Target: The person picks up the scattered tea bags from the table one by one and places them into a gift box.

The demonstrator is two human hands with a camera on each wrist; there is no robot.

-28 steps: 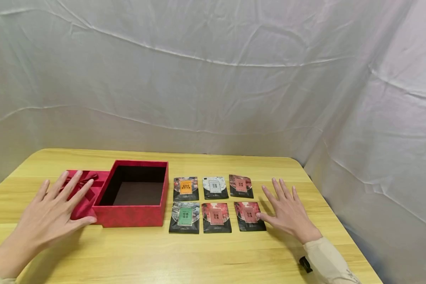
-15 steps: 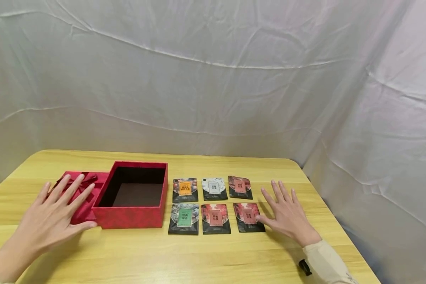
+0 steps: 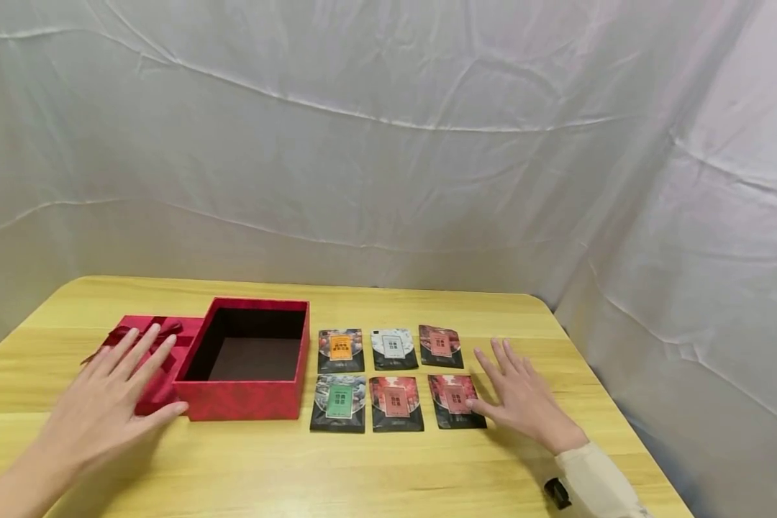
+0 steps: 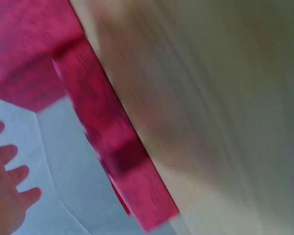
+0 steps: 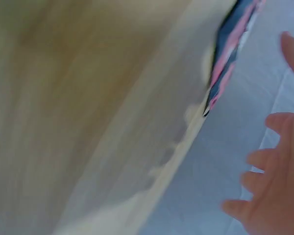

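Note:
My left hand [image 3: 100, 410] hovers with spread fingers over the red lid [image 3: 175, 352], which carries a dark red ribbon bow [image 3: 165, 331]. Right of that hand stands a red box [image 3: 246, 399], its top uncovered and its dark inside showing. My right hand [image 3: 524, 396] is spread above the table, its thumb overlapping the edge of a red-and-black sachet [image 3: 456, 399] in the head view. In the right wrist view, that hand [image 5: 279, 181] appears apart from the table surface. Neither hand holds anything.
Between box and right hand, sachets lie in two rows: an orange-labelled one [image 3: 340, 350], a white one [image 3: 393, 350], a dark red one [image 3: 441, 346], a green one [image 3: 339, 403] and another red one [image 3: 396, 403]. Grey cloth [image 3: 362, 144] hangs behind the wooden table [image 3: 298, 475].
The head view has shifted slightly, so everything sits a little lower in it. Both hands stay spread in nearly the same places; the box and sachets have not moved on the table.

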